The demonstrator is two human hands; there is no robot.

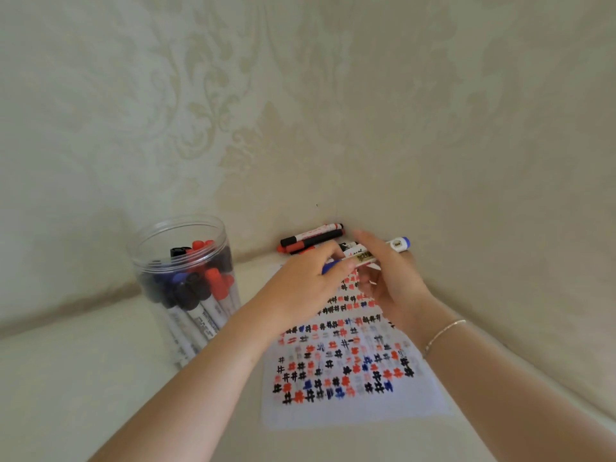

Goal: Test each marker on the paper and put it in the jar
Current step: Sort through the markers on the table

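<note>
A white marker with a blue cap and blue end lies level above the far end of the paper. My left hand pinches its blue cap end. My right hand grips the barrel, with the blue rear end sticking out to the right. The sheet is covered with rows of red, black and blue hash marks. A clear plastic jar stands to the left, holding several capped markers. A few more markers, red and black, lie against the wall behind my hands.
The surface is cream-coloured and meets a patterned beige wall just behind the markers and to the right of the paper. A thin bracelet circles my right wrist.
</note>
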